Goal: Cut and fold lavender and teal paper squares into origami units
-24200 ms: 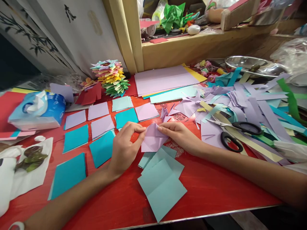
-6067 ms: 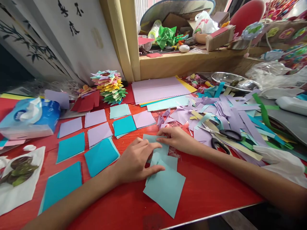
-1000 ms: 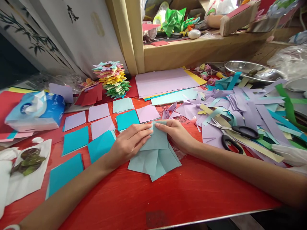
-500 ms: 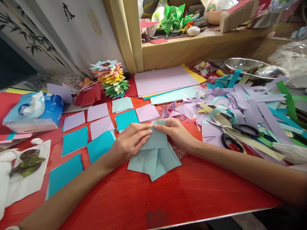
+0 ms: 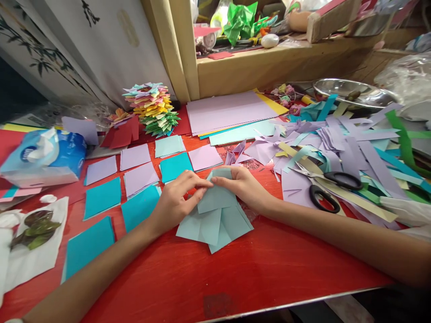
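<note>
A pale blue-green paper square [image 5: 217,197] is held up at its far edge by both hands, which almost meet there. My left hand [image 5: 178,197] pinches the left side of that edge between thumb and fingertips. On the right, my right hand [image 5: 240,184] grips the edge with its thumb on top and its fingers behind, and the paper curls there. Beneath the held square, creased pale blue-green sheets [image 5: 229,229] lie overlapping on the red table [image 5: 188,278].
Teal squares [image 5: 103,197] and lilac squares [image 5: 134,157] lie in stacks at the left, near a tissue pack [image 5: 43,154]. Black-handled scissors [image 5: 341,180] rest on paper strips [image 5: 367,161] at the right. Behind stand a folded-paper tower [image 5: 153,110] and a metal bowl [image 5: 357,94].
The held square's far edge now curls up more near my right hand, and the square has turned slightly. My left fingers have drawn closer into a pinch. The view has shifted slightly.
</note>
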A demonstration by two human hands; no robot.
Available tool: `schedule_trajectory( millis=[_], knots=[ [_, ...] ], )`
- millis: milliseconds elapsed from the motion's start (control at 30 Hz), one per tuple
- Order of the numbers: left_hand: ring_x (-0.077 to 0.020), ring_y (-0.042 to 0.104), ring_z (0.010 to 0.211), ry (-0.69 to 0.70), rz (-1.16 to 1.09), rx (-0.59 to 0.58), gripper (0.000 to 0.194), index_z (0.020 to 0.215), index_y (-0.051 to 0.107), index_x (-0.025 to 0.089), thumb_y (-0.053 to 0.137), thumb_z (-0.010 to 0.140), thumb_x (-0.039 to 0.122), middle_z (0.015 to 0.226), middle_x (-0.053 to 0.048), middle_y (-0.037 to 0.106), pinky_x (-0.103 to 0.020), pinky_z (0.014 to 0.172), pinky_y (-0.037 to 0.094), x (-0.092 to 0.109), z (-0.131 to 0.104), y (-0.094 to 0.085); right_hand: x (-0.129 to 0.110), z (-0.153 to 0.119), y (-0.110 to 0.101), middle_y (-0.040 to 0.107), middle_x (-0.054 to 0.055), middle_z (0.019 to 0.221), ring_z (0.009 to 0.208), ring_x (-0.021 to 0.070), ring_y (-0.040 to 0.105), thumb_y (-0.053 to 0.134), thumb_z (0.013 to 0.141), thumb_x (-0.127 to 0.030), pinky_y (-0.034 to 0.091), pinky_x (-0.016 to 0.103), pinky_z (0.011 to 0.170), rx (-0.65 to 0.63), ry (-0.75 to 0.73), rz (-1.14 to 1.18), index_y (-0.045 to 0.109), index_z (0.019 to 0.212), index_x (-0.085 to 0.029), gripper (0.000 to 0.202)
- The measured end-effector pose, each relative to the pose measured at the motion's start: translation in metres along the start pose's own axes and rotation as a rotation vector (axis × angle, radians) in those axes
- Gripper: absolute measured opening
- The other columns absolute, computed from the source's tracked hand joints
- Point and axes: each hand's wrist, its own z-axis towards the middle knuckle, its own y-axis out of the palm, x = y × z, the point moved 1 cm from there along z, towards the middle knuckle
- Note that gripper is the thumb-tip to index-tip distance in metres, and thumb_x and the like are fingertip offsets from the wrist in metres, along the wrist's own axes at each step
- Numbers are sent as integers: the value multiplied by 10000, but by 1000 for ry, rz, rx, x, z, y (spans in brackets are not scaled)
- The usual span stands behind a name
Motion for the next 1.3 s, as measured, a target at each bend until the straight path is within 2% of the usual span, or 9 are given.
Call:
schedule_trajectory(
  millis=[133,333,400,500,667,1000,1133,1300],
  knots=[
    [-120,542,799,-102,-69,30,170,946,635,225,490,859,205,865,-21,586,-236,691,456,-3,-1,1,2,1,0,612,29,851,746,127,568,576,775,-253,456,234,624,20,-14,21,578,927,-161,178],
    [-126,541,762,-327,-190,55,278,1096,553,241,533,827,308,792,5,575,-246,692,445,-6,0,2,7,1,0,604,34,892,785,144,571,576,778,-250,475,267,657,2,-46,-17,546,1016,-179,250],
    [-135,538,772,-379,-224,37,225,991,588,222,544,812,350,788,3,575,-249,682,437,-6,1,3,7,0,0,604,33,921,826,157,571,573,778,-229,479,281,682,-19,-79,-78,539,1074,-198,299],
    [-143,514,746,-385,-224,2,216,751,599,191,534,806,389,758,-5,568,-260,657,412,-6,2,2,6,-2,1,604,31,937,833,173,571,577,778,-230,482,292,663,-48,-100,-182,533,1131,-236,356],
    [-134,464,675,-394,-244,-1,267,626,560,187,500,825,355,667,4,515,-272,636,380,-5,2,0,4,-4,2,608,36,914,775,172,575,563,792,-245,476,306,632,-99,-84,-294,476,1225,-230,442],
    [-131,498,714,-381,-219,-8,274,653,558,183,483,835,374,693,10,539,-249,660,390,-7,4,2,4,-3,2,616,31,911,798,163,571,555,786,-222,465,288,657,-138,-95,-327,515,1180,-222,396],
    [-130,506,715,-405,-174,-34,273,721,566,192,461,841,414,734,4,554,-240,630,397,-6,4,3,5,-2,1,609,41,968,827,161,573,544,788,-214,474,284,678,-65,-83,-185,509,1176,-208,390],
    [-136,522,680,-443,-203,-71,282,762,572,191,485,818,454,742,-7,579,-233,584,415,-6,3,5,6,-1,0,616,35,907,794,158,576,546,789,-232,473,271,650,32,-87,-104,554,1042,-195,256]
  ],
)
